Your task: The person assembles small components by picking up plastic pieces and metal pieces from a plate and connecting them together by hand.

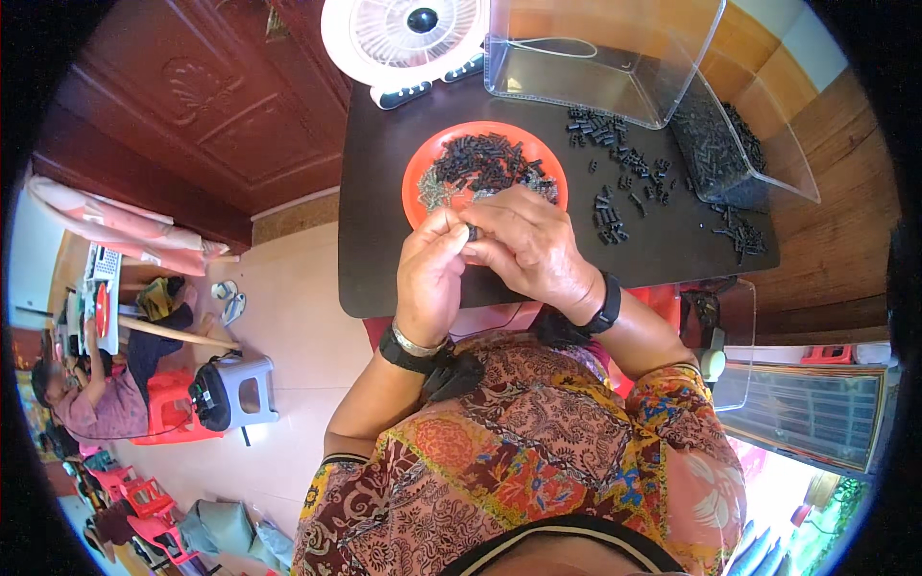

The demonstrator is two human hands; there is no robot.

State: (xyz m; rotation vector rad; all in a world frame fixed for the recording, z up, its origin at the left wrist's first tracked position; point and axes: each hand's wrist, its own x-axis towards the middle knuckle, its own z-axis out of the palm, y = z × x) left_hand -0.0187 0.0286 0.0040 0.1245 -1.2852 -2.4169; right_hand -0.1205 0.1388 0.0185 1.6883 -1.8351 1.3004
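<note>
Your left hand (428, 269) and right hand (531, 246) pinch a small black piece (476, 233) between them; just beyond, a smooth, round orange-red dish (415, 184) holds stubby black cylinders (485, 159) and shiny, silvery bits (437, 191).

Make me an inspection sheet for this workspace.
Surface: dark table, bearing a red dish and loose black pieces.
Job's things: small black piece in hand; dark pieces and pale bits in the dish.
Clutter: white fan; upper clear bin; right clear bin, holding more black pieces.
Hands: left hand and right hand, fingers together on the small black piece.
Cables: thin pale loop by the upper clear bin, possibly a cord.
Surroundings: reddish door; another person at far left; blue-grey stool.
</note>
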